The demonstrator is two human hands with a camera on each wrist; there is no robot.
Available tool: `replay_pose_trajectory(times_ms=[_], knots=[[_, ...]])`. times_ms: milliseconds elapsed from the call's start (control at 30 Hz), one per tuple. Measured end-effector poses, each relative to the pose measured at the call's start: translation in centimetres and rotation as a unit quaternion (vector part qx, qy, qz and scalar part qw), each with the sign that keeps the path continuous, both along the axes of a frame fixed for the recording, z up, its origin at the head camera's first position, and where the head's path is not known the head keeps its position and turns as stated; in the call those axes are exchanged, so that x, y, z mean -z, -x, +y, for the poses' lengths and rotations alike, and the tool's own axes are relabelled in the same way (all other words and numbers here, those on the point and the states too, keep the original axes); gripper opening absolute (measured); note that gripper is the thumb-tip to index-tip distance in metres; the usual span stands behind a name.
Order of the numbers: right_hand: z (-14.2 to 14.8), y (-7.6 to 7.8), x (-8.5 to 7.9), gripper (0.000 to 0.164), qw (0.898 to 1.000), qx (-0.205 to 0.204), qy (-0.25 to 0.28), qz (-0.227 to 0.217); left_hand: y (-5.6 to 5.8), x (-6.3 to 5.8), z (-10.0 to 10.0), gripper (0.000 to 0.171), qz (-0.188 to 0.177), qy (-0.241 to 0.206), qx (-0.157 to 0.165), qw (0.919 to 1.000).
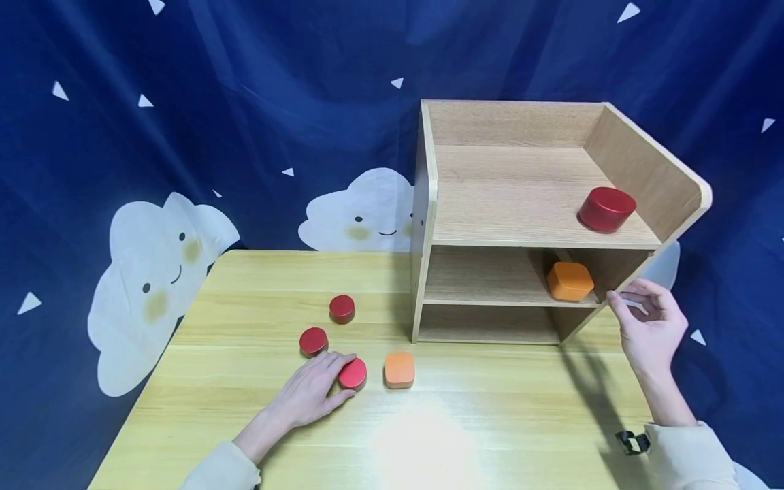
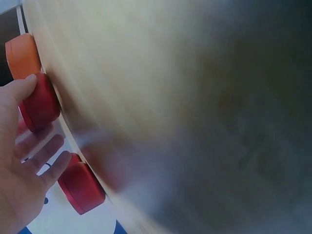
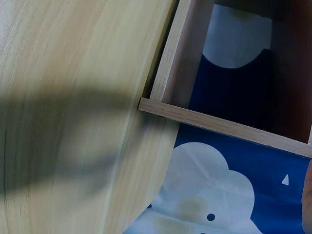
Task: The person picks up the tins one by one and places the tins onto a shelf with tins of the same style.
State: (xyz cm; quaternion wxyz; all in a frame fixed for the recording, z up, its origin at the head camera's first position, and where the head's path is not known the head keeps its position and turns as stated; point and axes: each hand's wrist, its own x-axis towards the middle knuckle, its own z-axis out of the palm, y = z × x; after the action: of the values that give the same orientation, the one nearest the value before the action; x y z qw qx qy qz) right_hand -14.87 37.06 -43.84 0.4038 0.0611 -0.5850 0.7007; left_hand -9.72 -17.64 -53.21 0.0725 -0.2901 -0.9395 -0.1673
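Observation:
My left hand [image 1: 309,391] is at a red round tin [image 1: 352,374] on the table, its thumb and forefinger on either side of it. In the left wrist view the thumb lies against the tin's [image 2: 43,102] side, the other fingers stretching past it. Just right of that tin sits an orange rounded-square tin [image 1: 399,370]. Two more red round tins, one nearer [image 1: 314,341] and one farther [image 1: 341,309], stand behind the left hand. Beside the wooden shelf's [image 1: 508,304] right panel, my right hand [image 1: 654,327] hovers with loosely bent fingers and nothing in its grasp.
On the shelf's top level, a larger red round tin [image 1: 606,209] stands toward the right. Another orange tin [image 1: 570,281] is on the middle level at the right. A blue cloud-printed curtain [image 1: 263,122] hangs behind the wooden table [image 1: 202,381].

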Motion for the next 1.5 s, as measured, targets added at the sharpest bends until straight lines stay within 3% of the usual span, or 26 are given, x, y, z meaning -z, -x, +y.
replay_pose_trajectory(times_ms=[300,600,867,1233,1500], knots=[[0.1,-0.5,0.3,0.04,1.0,-0.005,0.008,-0.008,0.0,-0.3,0.4,0.06,0.023,-0.013,-0.005,0.9996],[0.1,-0.3,0.1,0.04,1.0,-0.014,0.009,-0.002,0.4,-2.0,1.3,0.06,0.057,-0.021,-0.002,0.9982],[0.1,-0.1,0.0,0.041,1.0,-0.015,0.007,0.003,0.5,-3.7,2.6,0.062,0.075,-0.04,0.016,0.9962],[0.4,-0.2,0.0,0.047,0.999,-0.031,-0.007,0.0,0.7,-5.3,5.2,0.058,0.1,-0.06,0.039,0.9925],[0.4,-0.2,0.0,0.045,1.0,-0.016,-0.021,-0.006,1.1,-6.3,6.9,0.06,0.113,-0.056,0.067,0.9898]])
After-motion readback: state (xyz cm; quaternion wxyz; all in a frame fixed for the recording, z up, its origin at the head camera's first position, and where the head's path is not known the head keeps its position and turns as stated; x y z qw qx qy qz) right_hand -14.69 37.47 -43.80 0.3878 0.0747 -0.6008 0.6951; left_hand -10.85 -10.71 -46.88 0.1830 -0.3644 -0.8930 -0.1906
